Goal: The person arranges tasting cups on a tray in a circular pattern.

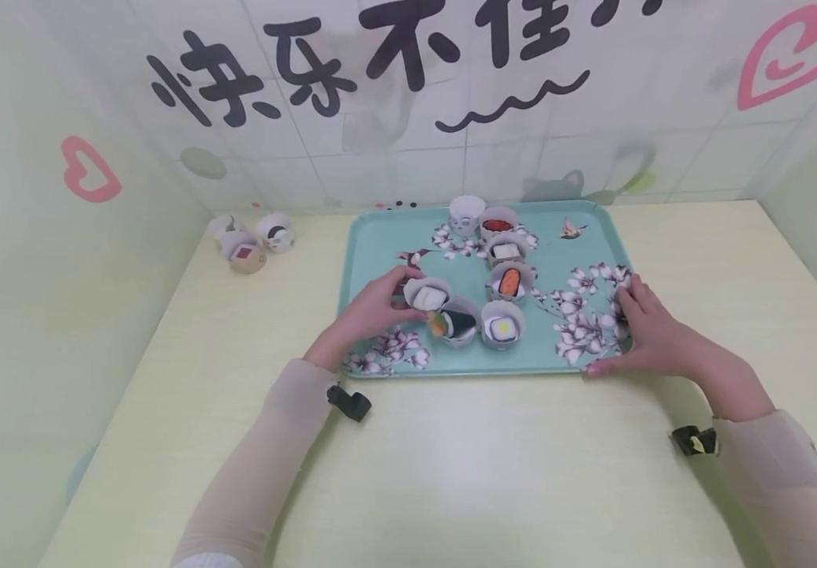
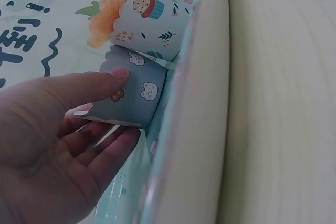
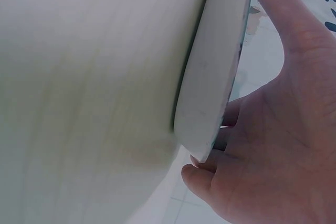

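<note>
My left hand grips a paper cup printed with small bear faces, thumb on one side and fingers on the other. A white piece lies inside that cup. Touching it on the right is another cup with a cupcake print, holding a dark roll with an orange, green-tipped end. Both cups are on a turquoise floral tray. Over at the tray's front right corner, my right hand holds the rim, thumb at the front edge and fingers along the right side.
A column of cups runs up the tray's middle, including one with a yellow-dotted white piece, one with an orange piece and a pale cup at the back. Several cups stand on the table at back left, near the wall.
</note>
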### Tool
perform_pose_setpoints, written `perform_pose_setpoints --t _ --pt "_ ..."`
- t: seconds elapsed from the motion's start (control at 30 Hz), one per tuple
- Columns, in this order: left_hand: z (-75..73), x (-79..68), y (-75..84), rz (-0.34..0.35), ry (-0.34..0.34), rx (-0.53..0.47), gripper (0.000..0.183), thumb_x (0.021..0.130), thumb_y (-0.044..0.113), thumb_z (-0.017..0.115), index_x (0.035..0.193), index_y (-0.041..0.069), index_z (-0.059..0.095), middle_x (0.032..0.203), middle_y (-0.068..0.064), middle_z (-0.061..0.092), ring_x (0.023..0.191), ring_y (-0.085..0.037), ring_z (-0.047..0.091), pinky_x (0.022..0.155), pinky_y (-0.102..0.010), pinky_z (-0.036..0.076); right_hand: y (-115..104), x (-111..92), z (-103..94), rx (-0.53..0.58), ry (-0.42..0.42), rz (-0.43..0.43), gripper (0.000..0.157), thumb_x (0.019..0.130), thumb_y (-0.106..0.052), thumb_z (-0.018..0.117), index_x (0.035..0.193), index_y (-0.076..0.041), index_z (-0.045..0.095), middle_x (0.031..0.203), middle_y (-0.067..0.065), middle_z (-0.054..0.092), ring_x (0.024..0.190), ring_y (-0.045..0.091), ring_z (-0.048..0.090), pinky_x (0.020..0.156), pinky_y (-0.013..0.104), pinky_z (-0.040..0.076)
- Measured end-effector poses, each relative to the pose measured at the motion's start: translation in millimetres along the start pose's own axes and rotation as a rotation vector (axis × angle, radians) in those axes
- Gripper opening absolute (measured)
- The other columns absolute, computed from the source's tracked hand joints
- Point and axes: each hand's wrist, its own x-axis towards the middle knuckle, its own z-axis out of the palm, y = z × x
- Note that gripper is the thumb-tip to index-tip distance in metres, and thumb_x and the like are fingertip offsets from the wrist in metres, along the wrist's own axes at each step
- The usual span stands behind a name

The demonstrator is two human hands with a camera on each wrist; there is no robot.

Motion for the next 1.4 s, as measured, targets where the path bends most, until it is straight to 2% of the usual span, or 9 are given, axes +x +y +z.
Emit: perform_pose_setpoints --t 0.3,0.53,0.77,0.97,1.4 --pt "0.2 -1.1 -2.9 0.039 -0.055 -0.017 0.058 0.086 0.005 0.077 0.136 0.005 0.048 0.133 -0.015 0.058 0.126 -0.031 0.059 0.098 -0.031 0.056 0.8 -0.7 1.2 0.0 0.0 -0.001 0.142 0.069 -0.052 0.086 0.151 0.016 -0.009 0.156 0.036 -0.027 0.147 0.054 -0.019 0.117 0.072 0.01" --pt "-3.5 -3.3 -1.5 0.023 -0.059 -0.024 0.067 0.085 0.006 0.077 0.143 0.006 0.044 0.138 -0.015 0.056 0.13 -0.031 0.056 0.102 -0.032 0.054 0.3 -0.7 0.8 -0.008 -0.004 0.005 0.142 0.069 -0.053 0.086 0.151 0.016 -0.008 0.156 0.037 -0.027 0.147 0.054 -0.018 0.117 0.072 0.011" --pt "-12.1 -5.7 -3.5 0.013 -0.028 -0.06 0.066 0.086 0.008 0.077 0.143 0.003 0.044 0.146 -0.014 0.051 0.135 -0.031 0.052 0.108 -0.037 0.051 1.0 -0.2 -1.0 -0.003 0.008 -0.014 0.141 0.069 -0.05 0.087 0.151 0.016 -0.006 0.155 0.038 -0.027 0.146 0.055 -0.018 0.116 0.073 0.011" --pt "-21.0 -10.5 -6.3 0.015 0.007 -0.073 0.061 0.088 0.008 0.074 0.141 0.002 0.044 0.145 -0.015 0.053 0.135 -0.032 0.052 0.109 -0.039 0.049 1.4 -0.4 -1.0 -0.003 0.007 -0.015 0.141 0.069 -0.05 0.087 0.151 0.016 -0.006 0.155 0.037 -0.027 0.146 0.055 -0.018 0.116 0.073 0.011" --pt "-49.3 -23.5 -13.8 -0.009 0.107 -0.08 0.06 0.092 0.007 0.07 0.143 0.0 0.042 0.146 -0.016 0.053 0.136 -0.033 0.052 0.111 -0.043 0.047 0.2 -0.7 -1.4 -0.002 0.004 -0.016 0.141 0.069 -0.05 0.087 0.151 0.017 -0.007 0.156 0.038 -0.026 0.146 0.054 -0.019 0.117 0.072 0.01"
